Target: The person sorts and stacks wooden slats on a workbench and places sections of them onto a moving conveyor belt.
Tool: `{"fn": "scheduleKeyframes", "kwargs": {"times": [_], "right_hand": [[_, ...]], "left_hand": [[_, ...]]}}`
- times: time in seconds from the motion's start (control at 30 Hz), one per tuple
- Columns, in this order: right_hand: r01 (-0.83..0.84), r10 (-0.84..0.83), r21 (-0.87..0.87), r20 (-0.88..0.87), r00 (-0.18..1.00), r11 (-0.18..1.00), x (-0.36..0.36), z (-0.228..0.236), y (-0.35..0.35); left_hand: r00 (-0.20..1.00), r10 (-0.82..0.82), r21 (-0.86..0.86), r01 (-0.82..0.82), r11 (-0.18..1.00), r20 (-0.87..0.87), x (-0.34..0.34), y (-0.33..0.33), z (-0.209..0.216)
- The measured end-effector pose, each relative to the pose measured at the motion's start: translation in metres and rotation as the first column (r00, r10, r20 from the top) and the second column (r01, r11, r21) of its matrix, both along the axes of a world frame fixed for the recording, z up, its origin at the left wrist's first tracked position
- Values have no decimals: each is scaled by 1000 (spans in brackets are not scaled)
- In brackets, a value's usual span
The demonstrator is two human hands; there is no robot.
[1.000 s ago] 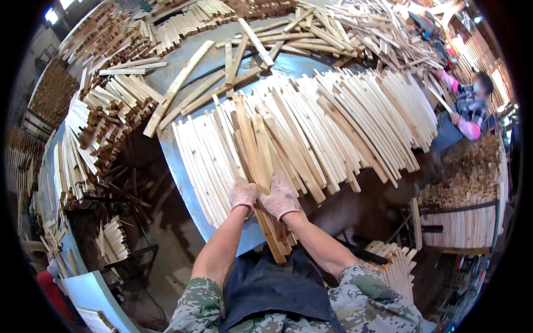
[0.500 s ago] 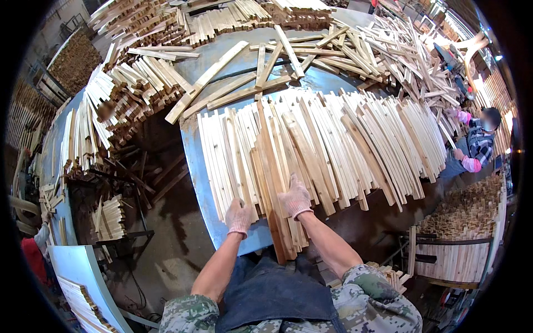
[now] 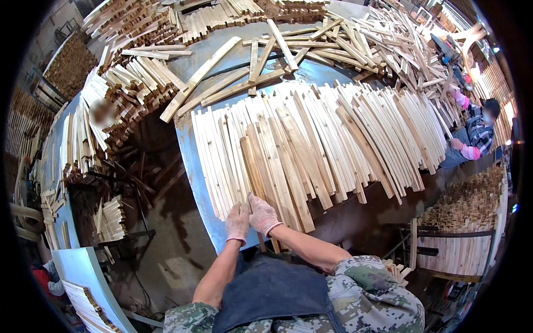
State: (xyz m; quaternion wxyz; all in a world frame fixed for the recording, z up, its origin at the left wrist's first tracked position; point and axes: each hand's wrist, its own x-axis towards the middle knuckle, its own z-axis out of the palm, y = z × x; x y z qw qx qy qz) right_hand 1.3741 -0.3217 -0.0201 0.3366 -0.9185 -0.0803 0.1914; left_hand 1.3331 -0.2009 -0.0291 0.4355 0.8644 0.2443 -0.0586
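Light wooden strips (image 3: 327,139) lie side by side in a broad row on the blue tabletop (image 3: 191,161), their near ends uneven. My left hand (image 3: 237,223), in a pale knitted glove, is closed on strip ends at the row's left front. Right beside it, my gloved right hand (image 3: 263,214) is closed over the ends of neighbouring strips, its fingers angled toward the left hand. Both hands partly hide the strips they hold. Browner strips (image 3: 251,161) lie among the pale ones just beyond my hands.
Loose strips (image 3: 355,50) lie criss-crossed at the back right. Stacked strips (image 3: 139,83) stand on the left. A person (image 3: 477,130) in a plaid top works at the row's right end. A bundle of strips (image 3: 455,250) sits in a rack at lower right.
My right hand has moved left and nearer to me, beside the left hand. The long brown strip that jutted out toward me between my hands no longer shows there.
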Motion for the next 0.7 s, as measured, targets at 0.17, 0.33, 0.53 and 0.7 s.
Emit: {"fn": "scheduleKeyframes", "kwargs": {"times": [0.17,0.33,0.53,0.7], "right_hand": [[-52,76,180,-128,989,982,-1,7,-21],[173,-197,122,227,954,977,-16,1,-83],[473,-446,-107,205,871,875,-41,-28,-175],[416,-333,60,-501,799,907,-33,-27,-194]], "left_hand": [[980,11,85,6,996,-196,14,-4,13],[991,17,115,-2,993,-131,4,-13,31],[788,-565,-199,530,824,-242,-38,-28,40],[707,-517,-361,377,853,-482,-44,-58,34]]}}
